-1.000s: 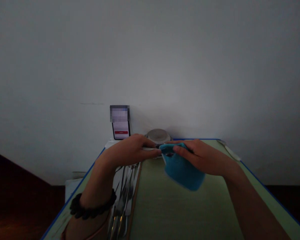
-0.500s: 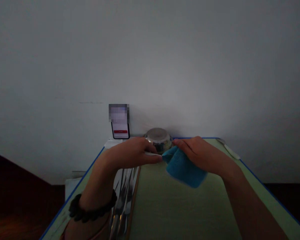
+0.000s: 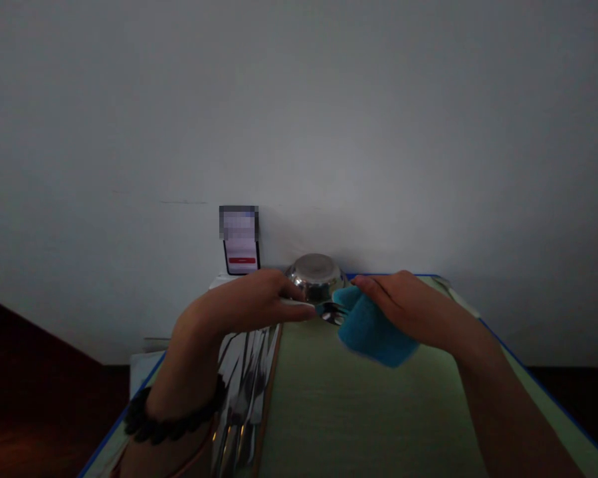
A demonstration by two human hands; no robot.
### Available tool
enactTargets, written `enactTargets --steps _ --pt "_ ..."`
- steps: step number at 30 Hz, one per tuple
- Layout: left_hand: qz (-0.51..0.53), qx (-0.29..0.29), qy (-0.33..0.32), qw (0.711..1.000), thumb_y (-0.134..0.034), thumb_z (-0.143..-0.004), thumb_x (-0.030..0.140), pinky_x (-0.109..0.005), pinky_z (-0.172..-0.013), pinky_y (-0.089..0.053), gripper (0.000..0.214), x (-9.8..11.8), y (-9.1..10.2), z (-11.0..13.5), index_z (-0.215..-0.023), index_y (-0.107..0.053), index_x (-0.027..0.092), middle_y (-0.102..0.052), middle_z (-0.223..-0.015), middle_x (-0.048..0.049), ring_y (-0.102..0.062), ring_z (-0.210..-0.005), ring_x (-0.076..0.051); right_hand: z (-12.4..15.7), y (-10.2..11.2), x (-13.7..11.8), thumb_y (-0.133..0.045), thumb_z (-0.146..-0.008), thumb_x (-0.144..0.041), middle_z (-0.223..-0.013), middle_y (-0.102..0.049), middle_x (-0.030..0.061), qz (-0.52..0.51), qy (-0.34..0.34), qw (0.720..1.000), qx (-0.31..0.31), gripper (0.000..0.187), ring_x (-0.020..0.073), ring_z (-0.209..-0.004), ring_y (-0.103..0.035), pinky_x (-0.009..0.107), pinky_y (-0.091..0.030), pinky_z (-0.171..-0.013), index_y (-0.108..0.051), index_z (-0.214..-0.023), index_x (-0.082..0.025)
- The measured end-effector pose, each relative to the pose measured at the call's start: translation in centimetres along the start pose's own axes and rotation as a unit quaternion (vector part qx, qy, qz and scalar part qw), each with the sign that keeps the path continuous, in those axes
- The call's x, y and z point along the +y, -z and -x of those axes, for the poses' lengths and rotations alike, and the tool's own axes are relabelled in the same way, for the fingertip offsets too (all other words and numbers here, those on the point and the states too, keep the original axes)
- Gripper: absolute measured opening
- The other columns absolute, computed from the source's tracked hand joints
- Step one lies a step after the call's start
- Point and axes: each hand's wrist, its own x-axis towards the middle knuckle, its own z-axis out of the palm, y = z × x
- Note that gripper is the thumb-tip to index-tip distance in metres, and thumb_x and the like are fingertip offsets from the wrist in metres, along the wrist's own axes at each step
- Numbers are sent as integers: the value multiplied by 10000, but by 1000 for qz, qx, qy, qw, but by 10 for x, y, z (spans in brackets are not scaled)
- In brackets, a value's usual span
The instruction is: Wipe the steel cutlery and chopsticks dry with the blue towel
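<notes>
My left hand (image 3: 264, 299) pinches the pale handle of a shiny metal utensil, which looks like a spoon (image 3: 333, 315). Its rounded end points right, toward a blue cloth (image 3: 376, 332). My right hand (image 3: 403, 302) grips that cloth, its fingers partly hidden behind the folds. The cloth hangs down over the table and meets the tip of the utensil. Just behind both hands, an upside-down metal bowl (image 3: 316, 273) rests against the wall.
Several knives and forks (image 3: 246, 392) lie on the left, beside a brown edge. A phone (image 3: 242, 242) leans upright on the wall. At the back right corner lies another pale-handled utensil (image 3: 461, 300). The green tabletop (image 3: 359, 411) has a blue edge.
The cloth and my right hand have shifted slightly right, and my left hand slightly left. The utensil's metal end now shows between them.
</notes>
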Motion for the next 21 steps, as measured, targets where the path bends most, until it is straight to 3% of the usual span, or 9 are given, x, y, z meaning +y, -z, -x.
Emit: enactTargets --steps 5,12,21 --pt "-21 4 -37 999 -440 -812 429 -194 -505 -268 352 10 2 -2 -778 -668 163 -513 -583 31 -415 -529 -79 0 -1 -7 -192 -904 -455 -706 -657 57 -22 36 999 -27 542 152 -614 -576 258 -379 -586 -621 -725 -177" --pt "-28 10 -23 999 -454 -807 397 -199 -502 -267 320 5 -1 -4 -748 -663 162 -521 -575 26 -432 -526 -82 2 4 -5 -214 -901 -463 -797 -674 74 -60 42 994 -79 533 174 -708 -596 268 -398 -662 -663 -870 -175" --pt "-31 9 3 999 -480 -791 398 -203 -499 -273 301 2 -1 -4 -764 -670 167 -537 -565 23 -445 -515 -86 2 5 -3 -222 -899 -464 -799 -670 69 -83 39 991 -103 524 170 -690 -587 267 -402 -650 -659 -899 -175"
